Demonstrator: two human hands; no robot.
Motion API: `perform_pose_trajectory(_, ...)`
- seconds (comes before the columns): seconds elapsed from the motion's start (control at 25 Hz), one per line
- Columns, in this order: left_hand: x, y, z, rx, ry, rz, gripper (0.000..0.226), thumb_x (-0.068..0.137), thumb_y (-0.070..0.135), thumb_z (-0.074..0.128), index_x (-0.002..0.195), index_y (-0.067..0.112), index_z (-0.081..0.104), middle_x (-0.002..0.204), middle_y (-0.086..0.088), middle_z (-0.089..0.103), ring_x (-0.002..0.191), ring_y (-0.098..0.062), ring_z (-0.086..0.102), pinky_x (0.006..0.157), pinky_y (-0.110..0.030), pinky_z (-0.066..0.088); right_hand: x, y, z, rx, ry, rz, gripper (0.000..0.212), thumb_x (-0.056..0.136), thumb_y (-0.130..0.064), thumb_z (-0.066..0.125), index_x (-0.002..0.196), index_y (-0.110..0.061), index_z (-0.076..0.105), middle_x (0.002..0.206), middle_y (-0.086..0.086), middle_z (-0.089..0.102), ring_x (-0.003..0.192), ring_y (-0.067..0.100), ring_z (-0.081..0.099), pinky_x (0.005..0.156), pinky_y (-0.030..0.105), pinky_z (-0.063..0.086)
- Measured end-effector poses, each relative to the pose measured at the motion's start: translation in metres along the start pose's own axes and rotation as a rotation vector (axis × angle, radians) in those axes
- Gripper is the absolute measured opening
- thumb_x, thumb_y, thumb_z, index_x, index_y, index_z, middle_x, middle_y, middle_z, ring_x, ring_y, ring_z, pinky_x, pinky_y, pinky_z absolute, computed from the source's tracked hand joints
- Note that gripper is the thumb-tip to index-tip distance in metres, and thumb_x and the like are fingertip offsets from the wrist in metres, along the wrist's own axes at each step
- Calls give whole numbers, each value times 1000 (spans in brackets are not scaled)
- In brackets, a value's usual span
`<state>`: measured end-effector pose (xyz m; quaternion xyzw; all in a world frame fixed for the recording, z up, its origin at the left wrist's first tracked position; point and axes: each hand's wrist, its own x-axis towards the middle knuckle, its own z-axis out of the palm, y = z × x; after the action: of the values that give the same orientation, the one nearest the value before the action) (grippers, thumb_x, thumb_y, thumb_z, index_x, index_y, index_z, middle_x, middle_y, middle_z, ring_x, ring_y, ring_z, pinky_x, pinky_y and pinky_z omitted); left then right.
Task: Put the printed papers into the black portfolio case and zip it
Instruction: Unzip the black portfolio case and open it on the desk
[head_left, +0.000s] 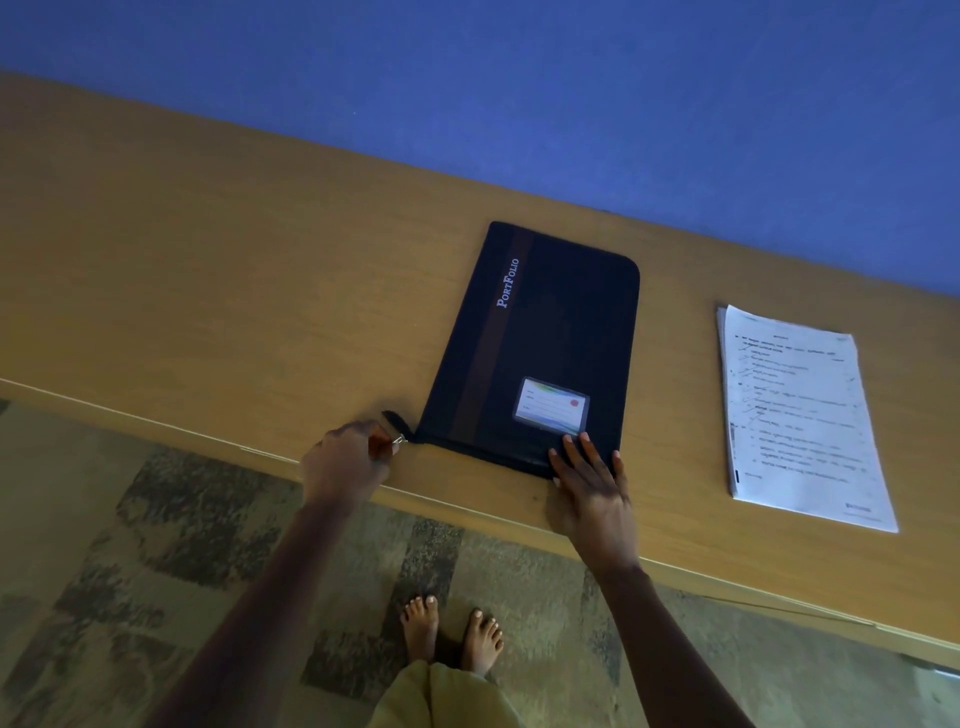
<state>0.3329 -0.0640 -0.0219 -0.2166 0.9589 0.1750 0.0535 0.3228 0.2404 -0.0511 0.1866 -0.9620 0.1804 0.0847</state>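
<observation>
A black portfolio case lies flat and closed on the wooden table, its "PortFolio" lettering and a small name card facing up. At the case's near left corner, my left hand pinches the small metal zipper pull. My right hand rests flat on the near right corner of the case, fingers spread, pressing it down. A stack of printed papers lies on the table to the right of the case, apart from it.
The table's front edge runs diagonally just below both hands. A blue wall stands right behind the table. Patterned carpet and my bare feet are below.
</observation>
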Motion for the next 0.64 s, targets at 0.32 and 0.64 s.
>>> perform_pose_trajectory(0.32, 37, 58, -14, -218, -10, 199, 39, 88, 35, 62, 119, 12, 57, 117, -7, 55, 106, -30, 56, 86, -43, 49, 54, 13, -13, 383, 75, 1067, 46, 95, -33, 56, 129, -2, 57, 130, 22, 54, 121, 37, 44, 101, 42, 38)
perform_pose_trajectory(0.64, 56, 91, -6, -233, -195, 68, 45, 91, 50, 52, 110, 11, 67, 112, -12, 61, 96, -27, 60, 75, -31, 48, 78, -1, -32, 421, 167, 1151, 29, 94, -24, 58, 113, -6, 70, 114, 20, 67, 105, 34, 61, 86, 35, 49)
